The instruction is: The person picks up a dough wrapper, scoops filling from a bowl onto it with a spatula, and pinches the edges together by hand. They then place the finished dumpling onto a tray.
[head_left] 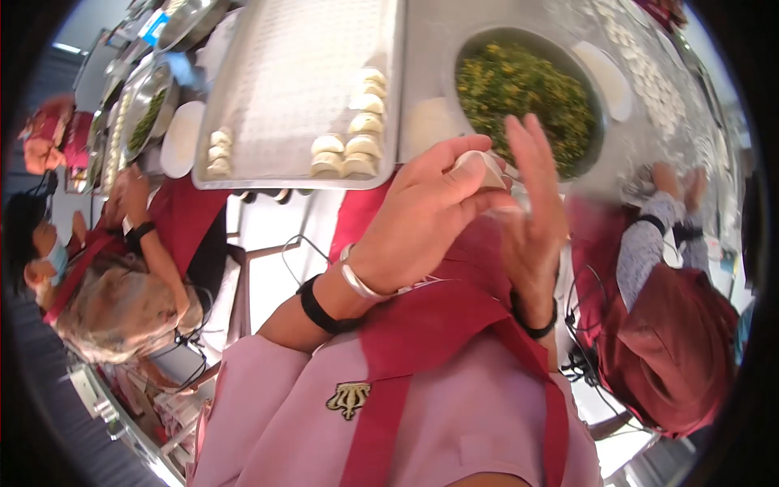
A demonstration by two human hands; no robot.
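A pale, folded dumpling (492,174) is held between the thumb and fingers of my left hand (430,207). Close on its right is my right hand (535,199), with the fingers stretched upward and slightly blurred; whether its thumb touches the dumpling is hidden. Just beyond both hands stands a metal bowl (599,138) of chopped green filling with yellow bits (527,93). To the left, a metal tray (284,73) carries short rows of finished dumplings (357,134) on its right side and a few more (219,152) near its left edge.
A co-worker in a red apron (122,276) sits at left near another filling bowl (152,109). Another person's arms (661,219) reach the table at right. White oval dishes (183,140) lie about, and small dough pieces (649,81) cover the floured right side.
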